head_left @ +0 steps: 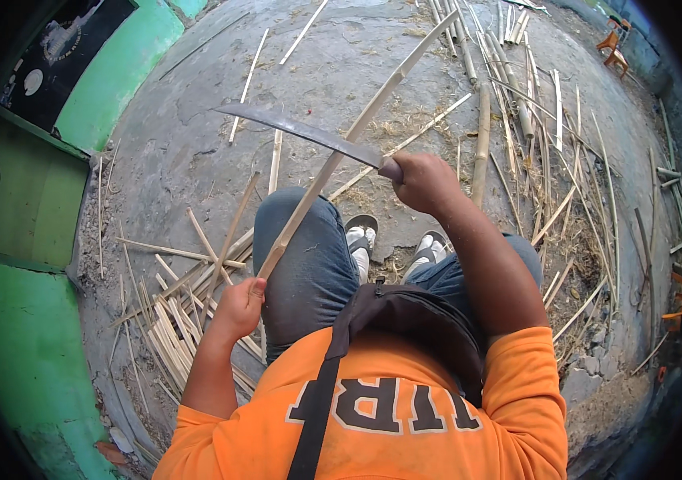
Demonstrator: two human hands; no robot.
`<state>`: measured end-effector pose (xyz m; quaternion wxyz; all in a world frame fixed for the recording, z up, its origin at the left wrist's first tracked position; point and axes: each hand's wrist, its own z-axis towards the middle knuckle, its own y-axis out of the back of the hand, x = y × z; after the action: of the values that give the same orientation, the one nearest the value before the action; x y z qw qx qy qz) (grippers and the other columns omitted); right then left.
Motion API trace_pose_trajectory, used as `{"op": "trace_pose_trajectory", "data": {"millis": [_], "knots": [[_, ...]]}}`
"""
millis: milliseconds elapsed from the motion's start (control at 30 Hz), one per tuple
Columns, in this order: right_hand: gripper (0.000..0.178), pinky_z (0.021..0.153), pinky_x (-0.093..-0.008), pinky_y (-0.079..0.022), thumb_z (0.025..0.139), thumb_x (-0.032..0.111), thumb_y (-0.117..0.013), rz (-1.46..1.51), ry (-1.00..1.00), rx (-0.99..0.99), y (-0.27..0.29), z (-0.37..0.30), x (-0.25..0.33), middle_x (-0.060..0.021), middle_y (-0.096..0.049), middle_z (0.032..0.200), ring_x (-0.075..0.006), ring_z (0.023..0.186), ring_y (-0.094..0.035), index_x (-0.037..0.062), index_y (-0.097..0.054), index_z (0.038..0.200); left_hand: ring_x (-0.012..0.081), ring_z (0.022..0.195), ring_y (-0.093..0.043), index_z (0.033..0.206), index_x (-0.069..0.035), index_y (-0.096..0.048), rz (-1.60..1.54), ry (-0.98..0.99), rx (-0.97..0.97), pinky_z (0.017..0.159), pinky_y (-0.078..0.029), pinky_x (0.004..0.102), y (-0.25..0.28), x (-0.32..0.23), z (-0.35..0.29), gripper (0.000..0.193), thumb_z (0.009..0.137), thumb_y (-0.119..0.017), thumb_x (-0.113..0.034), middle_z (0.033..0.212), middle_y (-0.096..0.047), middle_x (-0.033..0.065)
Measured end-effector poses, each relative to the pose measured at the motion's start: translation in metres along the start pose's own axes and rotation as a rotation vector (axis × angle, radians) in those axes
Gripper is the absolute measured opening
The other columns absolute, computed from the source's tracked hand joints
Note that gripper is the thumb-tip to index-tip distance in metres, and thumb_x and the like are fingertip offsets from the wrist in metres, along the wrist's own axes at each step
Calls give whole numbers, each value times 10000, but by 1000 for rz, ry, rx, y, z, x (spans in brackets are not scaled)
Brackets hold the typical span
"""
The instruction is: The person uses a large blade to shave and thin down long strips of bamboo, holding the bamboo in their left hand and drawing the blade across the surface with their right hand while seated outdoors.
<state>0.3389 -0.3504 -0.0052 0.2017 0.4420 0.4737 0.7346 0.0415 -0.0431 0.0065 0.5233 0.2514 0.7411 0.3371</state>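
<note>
My left hand (238, 308) is closed around the lower end of a long, pale bamboo strip (373, 104). The strip slants up and away to the right, past my left knee. In my right hand (425, 184) is the handle of a machete (297, 128), its long grey blade pointing left. The blade crosses the strip around its middle; whether its edge bites into the bamboo I cannot tell. Both hands are closed, the left one lower and nearer my body. Part of the handle is hidden inside my right fist.
A heap of split bamboo strips (173, 336) lies beside my left leg. Whole bamboo poles (482, 144) and more strips are scattered over the concrete ground (197, 144) ahead and right. A green wall (21, 336) borders the left, and an orange chair (615, 52) stands far right.
</note>
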Motion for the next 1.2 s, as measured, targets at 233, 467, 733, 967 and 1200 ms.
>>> {"op": "trace_pose_trajectory", "data": {"millis": [233, 467, 733, 967, 1200], "knots": [[136, 775, -511, -577, 813, 205, -699, -51, 244, 140, -1, -12, 31, -157, -744, 875, -394, 878, -731, 130, -737, 921, 471, 688, -661, 919, 23, -643, 36, -17, -74, 628, -497, 492, -9, -6, -5, 583, 1122, -454, -490, 706, -656, 226], [140, 761, -516, -568, 923, 244, -678, 62, -92, -108, 1, 12, -25, -192, -740, 886, -424, 851, -716, 141, -763, 965, 550, 757, -613, 889, 14, -615, 92, -54, -109, 617, -454, 543, -7, -11, -5, 536, 1115, -484, -455, 731, -619, 293], [142, 790, -533, -556, 889, 201, -690, 49, 140, 179, -4, -9, 13, -175, -746, 923, -426, 887, -704, 150, -748, 1007, 550, 750, -613, 894, 14, -622, 101, -53, -111, 621, -454, 544, -12, -3, -2, 539, 1118, -474, -453, 724, -620, 293], [128, 763, -517, -558, 893, 196, -680, 143, -63, -22, -4, 13, -24, -202, -733, 878, -422, 846, -708, 97, -744, 940, 547, 746, -612, 889, 12, -619, 47, -53, -100, 622, -457, 539, -6, -10, -4, 552, 1115, -476, -470, 726, -620, 290], [175, 777, -465, -566, 888, 205, -707, 182, -204, -103, 11, 7, -55, -208, -742, 896, -398, 858, -728, 86, -752, 1008, 543, 759, -610, 907, 2, -616, 120, -64, -89, 630, -450, 547, -5, -5, -6, 530, 1114, -482, -467, 729, -612, 288]]}}
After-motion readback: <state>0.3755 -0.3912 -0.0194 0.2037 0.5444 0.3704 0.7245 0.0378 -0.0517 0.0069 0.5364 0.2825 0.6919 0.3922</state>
